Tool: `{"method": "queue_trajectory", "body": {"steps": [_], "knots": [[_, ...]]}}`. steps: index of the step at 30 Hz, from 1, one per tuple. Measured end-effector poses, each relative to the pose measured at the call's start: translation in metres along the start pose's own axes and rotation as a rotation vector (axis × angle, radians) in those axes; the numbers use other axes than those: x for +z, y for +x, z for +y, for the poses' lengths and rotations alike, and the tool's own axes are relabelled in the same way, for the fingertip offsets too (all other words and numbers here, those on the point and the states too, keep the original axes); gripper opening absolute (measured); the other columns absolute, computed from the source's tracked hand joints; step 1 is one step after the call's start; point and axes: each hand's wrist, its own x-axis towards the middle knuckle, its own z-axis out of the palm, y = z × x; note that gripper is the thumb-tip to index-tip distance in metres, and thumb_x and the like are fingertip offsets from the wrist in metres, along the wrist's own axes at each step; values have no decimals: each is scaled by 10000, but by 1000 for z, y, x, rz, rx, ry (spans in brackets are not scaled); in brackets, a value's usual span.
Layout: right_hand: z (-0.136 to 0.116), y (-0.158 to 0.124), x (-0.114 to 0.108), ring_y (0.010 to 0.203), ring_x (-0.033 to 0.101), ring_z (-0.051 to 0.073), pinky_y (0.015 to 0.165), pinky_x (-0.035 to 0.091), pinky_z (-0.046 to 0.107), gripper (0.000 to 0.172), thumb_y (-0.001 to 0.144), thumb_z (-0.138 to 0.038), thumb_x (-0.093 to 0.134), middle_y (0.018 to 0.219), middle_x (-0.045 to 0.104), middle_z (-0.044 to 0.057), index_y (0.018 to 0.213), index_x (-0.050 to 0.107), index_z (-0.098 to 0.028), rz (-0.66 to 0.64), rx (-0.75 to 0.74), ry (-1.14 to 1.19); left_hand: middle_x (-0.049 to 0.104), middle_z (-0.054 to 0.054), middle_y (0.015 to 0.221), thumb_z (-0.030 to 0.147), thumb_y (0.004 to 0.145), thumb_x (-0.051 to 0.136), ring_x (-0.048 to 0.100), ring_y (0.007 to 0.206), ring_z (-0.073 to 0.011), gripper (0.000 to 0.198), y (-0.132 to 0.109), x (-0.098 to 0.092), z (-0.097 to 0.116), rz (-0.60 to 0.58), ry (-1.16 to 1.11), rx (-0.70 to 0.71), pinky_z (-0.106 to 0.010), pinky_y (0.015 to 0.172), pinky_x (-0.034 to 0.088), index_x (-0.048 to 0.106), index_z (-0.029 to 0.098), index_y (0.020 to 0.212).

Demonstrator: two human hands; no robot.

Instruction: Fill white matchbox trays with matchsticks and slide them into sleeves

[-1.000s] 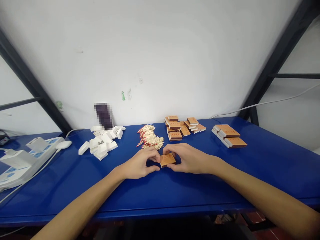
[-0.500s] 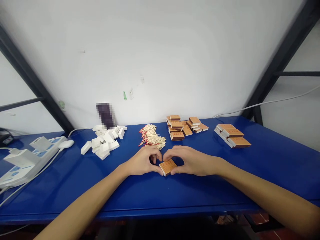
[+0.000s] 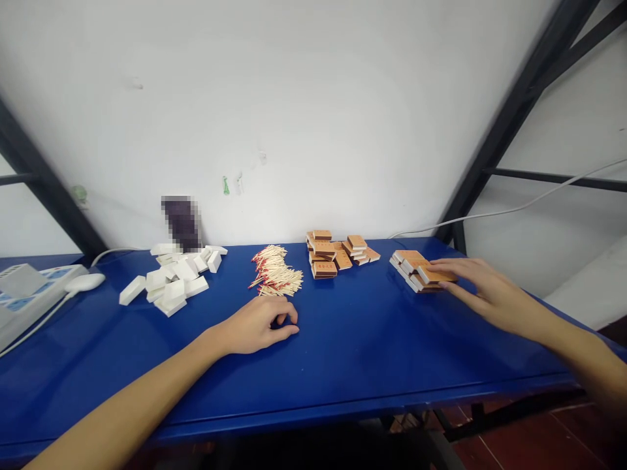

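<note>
My right hand [image 3: 482, 290] has its thumb and fingers around a matchbox [image 3: 434, 273] with an orange-brown top, at the front of the right-hand stack of matchboxes [image 3: 409, 258]. That box rests on others in the stack. My left hand [image 3: 262, 324] lies on the blue table with fingers curled and thumb apart, nothing between them. Just behind it is a loose heap of matches [image 3: 277, 271] with red heads. Another pile of orange-brown matchbox pieces [image 3: 323, 249] stands right of the matches. White matchbox trays [image 3: 171, 277] lie heaped on the left.
A white power strip [image 3: 42, 294] with plugs and cables sits at the left edge of the blue table [image 3: 313, 365]. A blurred dark object [image 3: 182, 223] leans on the wall behind the trays. Dark metal frame posts [image 3: 494, 143] flank the table, and a white cable runs behind the right stack.
My right hand has carried the matchbox from between both hands over to the right-hand stack. My left hand has let go of it and stays near the matches. The view has shifted right.
</note>
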Motion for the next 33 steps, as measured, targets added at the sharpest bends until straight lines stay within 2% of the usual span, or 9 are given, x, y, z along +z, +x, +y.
{"method": "queue_trajectory", "body": {"steps": [6, 13, 20, 23, 27, 30, 33], "knots": [[12, -11, 22, 1194, 559, 276, 1022, 459, 476, 377, 964, -430, 435, 1317, 592, 99, 1217, 641, -242, -13, 22, -14, 474, 34, 686, 318, 928, 549, 451, 625, -103, 148, 0, 1, -2, -7, 17, -4, -234, 626, 356, 635, 198, 914], [19, -7, 25, 1160, 589, 302, 977, 496, 487, 378, 918, -463, 469, 1314, 574, 116, 1133, 691, -247, 39, 33, -31, 479, 28, 698, 306, 925, 542, 459, 636, -110, 142, -2, 1, -4, -9, 39, 9, -235, 644, 358, 632, 197, 923], [0, -13, 22, 1151, 597, 300, 971, 505, 471, 465, 881, -573, 534, 1283, 610, 85, 1201, 636, -253, 8, 123, -99, 483, 19, 700, 314, 932, 519, 461, 646, -120, 165, -3, -1, -2, -8, 56, 30, -244, 646, 361, 627, 191, 917], [-7, -18, 22, 1110, 625, 309, 887, 549, 459, 510, 846, -588, 565, 1270, 628, 78, 1232, 604, -257, 1, 171, -127, 483, 21, 702, 304, 931, 521, 459, 646, -119, 150, -3, -1, -2, -16, 56, 29, -245, 648, 361, 622, 194, 916], [-6, -20, 19, 1012, 672, 276, 787, 581, 390, 410, 865, -487, 553, 1230, 655, 77, 1197, 611, -254, -12, 183, -21, 482, 23, 700, 311, 931, 523, 459, 637, -117, 155, -3, -1, -2, -8, 48, 29, -248, 641, 361, 622, 192, 917], [-1, -18, 15, 1026, 674, 272, 876, 561, 389, 336, 873, -427, 551, 1180, 679, 85, 1140, 642, -244, 18, 136, 51, 485, 22, 704, 312, 931, 525, 458, 634, -116, 158, -3, -1, -3, -6, 50, 32, -247, 636, 358, 627, 192, 920], [3, -12, 13, 1095, 652, 268, 964, 525, 382, 305, 891, -385, 538, 1210, 668, 76, 1141, 661, -259, 25, 85, 62, 485, 22, 706, 302, 928, 527, 458, 637, -116, 148, -3, -1, -3, -11, 56, 28, -243, 639, 355, 627, 193, 926]]}}
